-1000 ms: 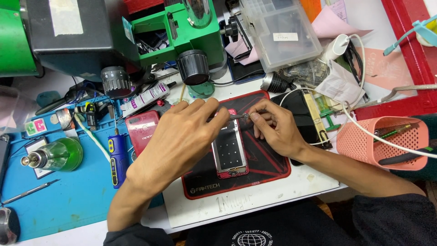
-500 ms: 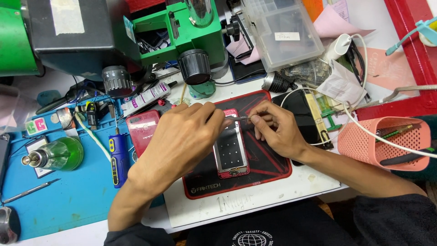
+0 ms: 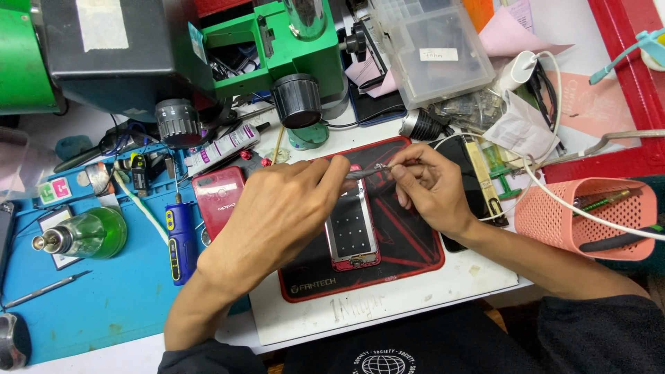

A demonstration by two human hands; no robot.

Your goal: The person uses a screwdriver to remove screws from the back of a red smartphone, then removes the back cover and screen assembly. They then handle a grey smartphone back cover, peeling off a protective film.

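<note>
Both hands meet over the middle of the frame, above an opened phone frame (image 3: 352,234) lying flat on a black and red work mat (image 3: 409,257). The left hand (image 3: 277,215) lies across the mat's left half, its fingers closed on a thin metal tool (image 3: 367,173) just above the phone's top edge. The right hand (image 3: 429,187) pinches the same tool's other end from the right; whether its grip also holds something tiny, I cannot tell.

The mat rests on a white board (image 3: 415,298) whose near edge runs along the bench front. Room is tight on the far side: a green machine (image 3: 284,48) with a black knob (image 3: 296,100) stands just beyond the mat. To the left a red phone (image 3: 218,197) and a blue driver (image 3: 181,235) lie near the left wrist. At right, a pink basket (image 3: 589,215) sits well apart from the right forearm.
</note>
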